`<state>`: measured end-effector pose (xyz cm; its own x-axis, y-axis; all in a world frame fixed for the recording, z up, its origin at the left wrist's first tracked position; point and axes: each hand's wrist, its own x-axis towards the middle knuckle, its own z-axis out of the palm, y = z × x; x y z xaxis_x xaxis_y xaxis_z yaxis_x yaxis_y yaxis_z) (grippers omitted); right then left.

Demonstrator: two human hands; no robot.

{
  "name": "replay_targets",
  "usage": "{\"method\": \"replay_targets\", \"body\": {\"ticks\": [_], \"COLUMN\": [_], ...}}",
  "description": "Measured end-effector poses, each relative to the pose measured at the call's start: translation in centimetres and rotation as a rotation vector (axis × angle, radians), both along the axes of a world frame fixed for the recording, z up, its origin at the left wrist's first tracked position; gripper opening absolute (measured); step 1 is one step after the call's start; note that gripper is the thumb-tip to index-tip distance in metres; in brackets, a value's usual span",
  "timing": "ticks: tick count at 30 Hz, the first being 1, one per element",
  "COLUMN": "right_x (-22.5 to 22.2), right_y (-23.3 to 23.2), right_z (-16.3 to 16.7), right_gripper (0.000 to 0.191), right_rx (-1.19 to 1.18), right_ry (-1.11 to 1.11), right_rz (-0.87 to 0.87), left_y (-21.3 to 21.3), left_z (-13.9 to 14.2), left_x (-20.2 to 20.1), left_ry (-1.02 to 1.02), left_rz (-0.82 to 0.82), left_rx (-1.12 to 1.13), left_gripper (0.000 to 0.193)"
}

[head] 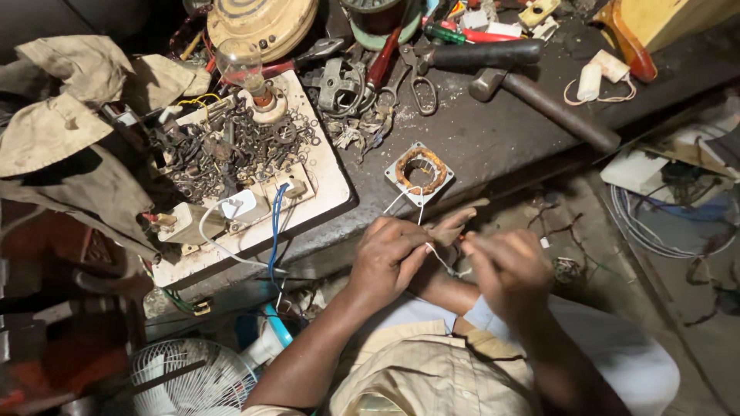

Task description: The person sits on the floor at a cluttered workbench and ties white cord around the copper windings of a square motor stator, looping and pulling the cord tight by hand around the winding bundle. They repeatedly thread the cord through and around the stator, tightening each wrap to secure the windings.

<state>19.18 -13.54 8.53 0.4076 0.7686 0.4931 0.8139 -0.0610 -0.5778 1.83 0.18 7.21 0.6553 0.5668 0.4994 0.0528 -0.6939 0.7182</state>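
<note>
Cluttered dark counter point(493, 139) — small motor coil point(420, 171) just beyond both hands, left hand point(385, 258) nearer; both pinch its white leads point(432, 254).

The bench top point(493, 139) looks like dark, matt, gritty wood or board. On it, the small motor stator point(419, 172) has a dull grey metal frame and a coppery wire winding with a faint sheen. Thin white plastic-coated leads point(408, 202) run from it to the left hand point(388, 258) and right hand point(505, 270). The 2 hammers point(532, 85) show worn, dark metal heads and matt handles. The white board point(324, 185) is smooth, stained plastic carrying rusty metal scraps. The rag point(69, 115) is crumpled, matt khaki cloth.
</note>
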Motion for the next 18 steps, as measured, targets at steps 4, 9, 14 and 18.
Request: {"method": "replay_targets", "body": {"ticks": [4, 9, 14, 18], "right_x": [3.3, 5.7, 4.2, 2.8], "right_y": [1.9, 5.0, 6.1, 5.6], "right_z": [-2.5, -5.5, -6.3, -5.7], "right_gripper": [0.005, 0.003, 0.005, 0.006], "right_rx": [0.197, 0.202, 0.157, 0.184], "right_ry": [0.583, 0.933, 0.944, 0.97], "right_rz": [0.145, 0.322, 0.433, 0.476], "left_y": [0.2, -0.6, -1.1, -1.5], "left_z": [-0.4, -0.8, -1.3, -1.5], "left_x": [0.1, 0.4, 0.8, 1.4], "left_ry": [-0.056, -0.114, -0.151, -0.157], "left_rz": [0.015, 0.008, 0.023, 0.058], "left_rx": [0.038, -0.019, -0.045, -0.033], "left_gripper": [0.011, 0.013, 0.011, 0.012]}}
